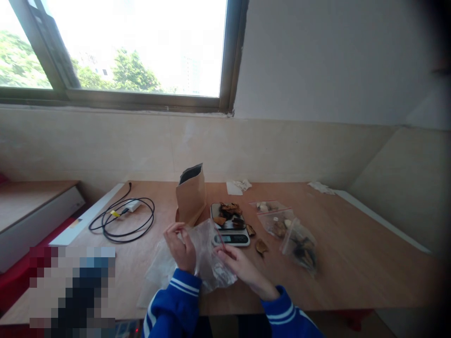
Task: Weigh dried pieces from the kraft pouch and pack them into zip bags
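Note:
A clear plastic zip bag (208, 257) with a red strip along its mouth is between my two hands and looks empty. My left hand (181, 247) has curled fingers and grips the bag's left side. At the red-edged mouth, the fingers of my right hand (241, 268) pinch the plastic. Just beyond the bag stands a small digital scale (243, 239), with brown dried pieces (230, 210) heaped on its plate. Two more dried pieces lie beside the scale, one of them a curled slice (261, 247). Further clear plastic (155, 267) lies flat under my left forearm.
An open brown paper pouch (192, 197) stands behind the bag. Several filled zip bags (305, 251) lie to the right. A coiled black cable (120, 240) with a white adapter (133, 205) is at the left. White paper (234, 188) lies near the wall. A pixelated patch covers the lower left.

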Demonstrator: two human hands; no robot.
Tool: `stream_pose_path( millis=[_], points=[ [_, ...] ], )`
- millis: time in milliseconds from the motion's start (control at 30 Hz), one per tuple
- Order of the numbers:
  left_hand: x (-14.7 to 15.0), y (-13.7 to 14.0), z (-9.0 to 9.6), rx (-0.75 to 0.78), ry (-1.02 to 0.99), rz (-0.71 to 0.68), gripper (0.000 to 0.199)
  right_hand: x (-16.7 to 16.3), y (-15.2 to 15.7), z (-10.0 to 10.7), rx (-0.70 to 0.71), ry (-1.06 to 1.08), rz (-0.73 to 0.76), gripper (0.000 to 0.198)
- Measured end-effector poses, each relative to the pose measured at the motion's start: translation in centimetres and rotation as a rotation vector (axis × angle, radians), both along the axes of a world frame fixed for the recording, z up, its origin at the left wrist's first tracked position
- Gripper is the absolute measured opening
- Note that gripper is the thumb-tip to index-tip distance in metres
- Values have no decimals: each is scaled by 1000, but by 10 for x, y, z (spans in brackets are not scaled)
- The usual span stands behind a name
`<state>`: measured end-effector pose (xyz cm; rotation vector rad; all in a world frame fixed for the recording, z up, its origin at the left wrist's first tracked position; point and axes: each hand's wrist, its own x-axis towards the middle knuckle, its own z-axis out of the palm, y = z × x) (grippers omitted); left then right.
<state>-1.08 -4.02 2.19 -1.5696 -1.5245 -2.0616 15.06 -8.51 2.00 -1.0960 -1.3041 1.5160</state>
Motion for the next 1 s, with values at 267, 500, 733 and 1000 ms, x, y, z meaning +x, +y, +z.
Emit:
stream_pose_path(
  millis=[267, 500, 733, 1000],
  points=[
    [-35, 0, 60, -150, 96, -15, 62, -40, 11, 10, 97, -17, -1, 47],
    [-48, 47, 7, -438, -52, -318, 85, -48, 11, -11, 467, -385, -363, 30],
    [-50, 67, -32, -485, -60, -484, 50, -17, 3, 54, 774, -560, -371, 33],
    [-52, 54, -27, -493, 12, -535, 40, -27, 17, 86, 1001, -841, -207, 50]
  ],
)
